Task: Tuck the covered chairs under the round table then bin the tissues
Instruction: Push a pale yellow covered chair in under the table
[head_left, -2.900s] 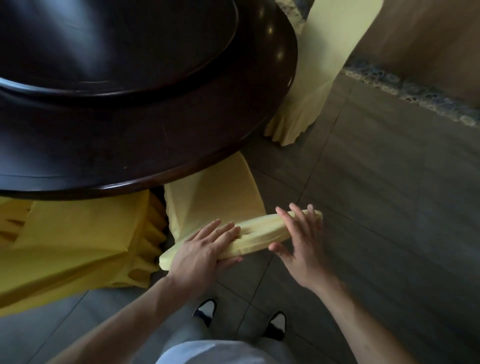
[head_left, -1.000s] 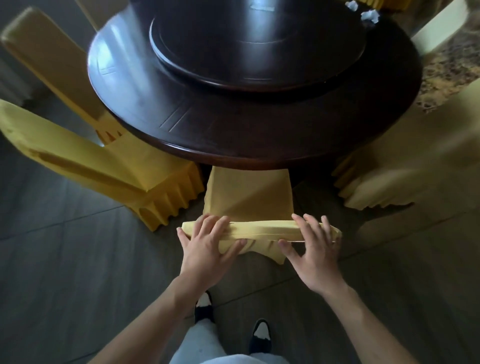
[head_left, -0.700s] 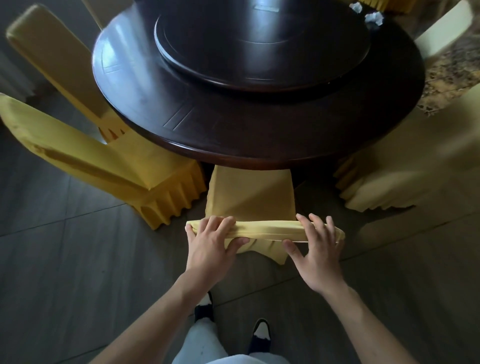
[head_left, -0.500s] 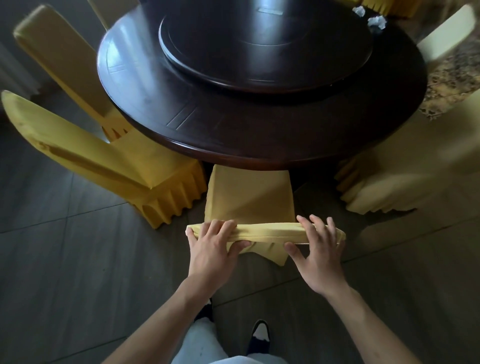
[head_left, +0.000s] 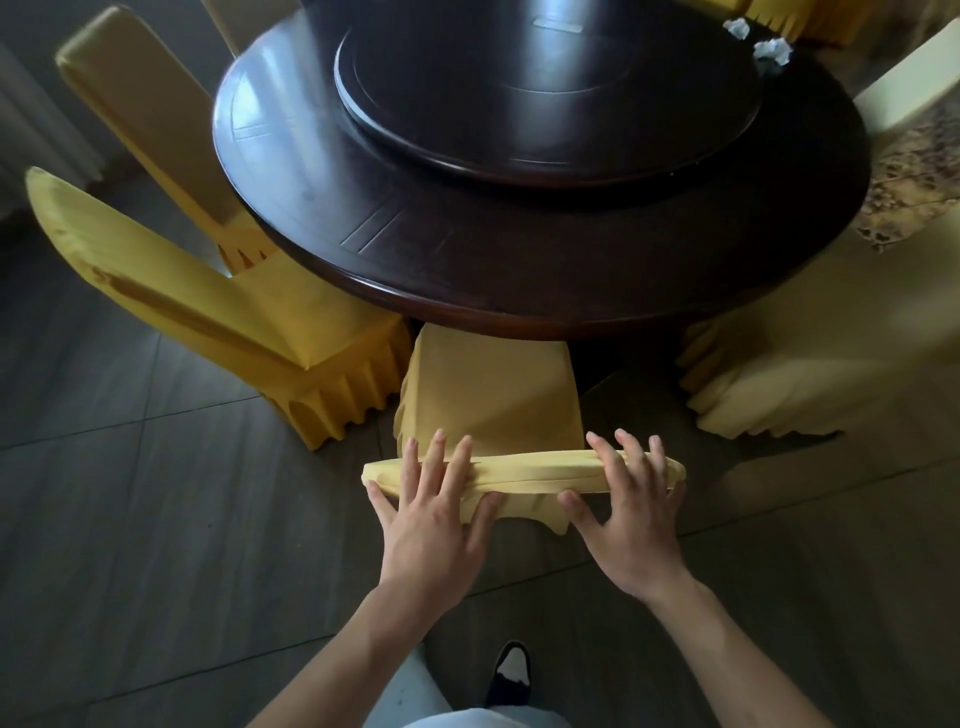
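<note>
Slack yellow fabric over the rigid top rail of the covered chair (head_left: 493, 400) is pressed by the spread left hand (head_left: 434, 525) and spread right hand (head_left: 631, 519); cover judged slippery, frame beneath best gripped.

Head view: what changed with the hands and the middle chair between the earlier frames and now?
The left hand and right hand loosened their grip: fingers now lie straighter over the middle chair back. The chair stays tucked under the round table; the two tissues stay on the table.
</note>
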